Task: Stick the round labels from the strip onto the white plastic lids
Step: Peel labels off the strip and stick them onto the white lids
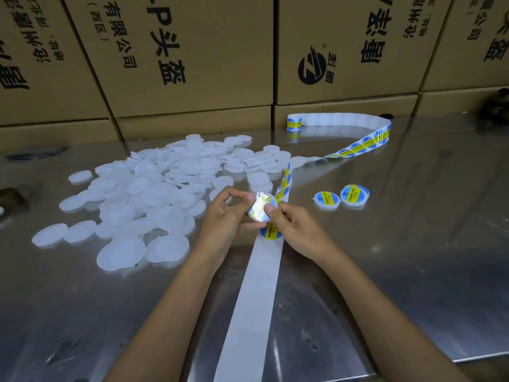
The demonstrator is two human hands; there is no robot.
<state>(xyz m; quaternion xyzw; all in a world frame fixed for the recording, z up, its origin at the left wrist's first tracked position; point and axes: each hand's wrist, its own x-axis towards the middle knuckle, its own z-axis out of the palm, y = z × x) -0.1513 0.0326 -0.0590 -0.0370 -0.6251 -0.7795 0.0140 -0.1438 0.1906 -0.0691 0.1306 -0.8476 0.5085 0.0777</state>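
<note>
My left hand [225, 213] grips a white plastic lid [260, 206] by its rim, just above the table. A blue and yellow round label lies on the lid's face, and the thumb of my right hand [292, 227] presses on it. The label strip [355, 147] runs from a small roll [294, 122] at the back, under my hands, and on toward me as bare white backing [256, 293]. A pile of plain white lids [154, 194] lies to the left. Two or three labelled lids [341, 195] sit to the right.
The work surface is a shiny steel table [413, 257] whose front edge shows at lower right. Brown cardboard boxes [192, 64] with black print stand stacked along the back. Dark objects sit at the far left edge [11, 198] and at the back right [495, 106].
</note>
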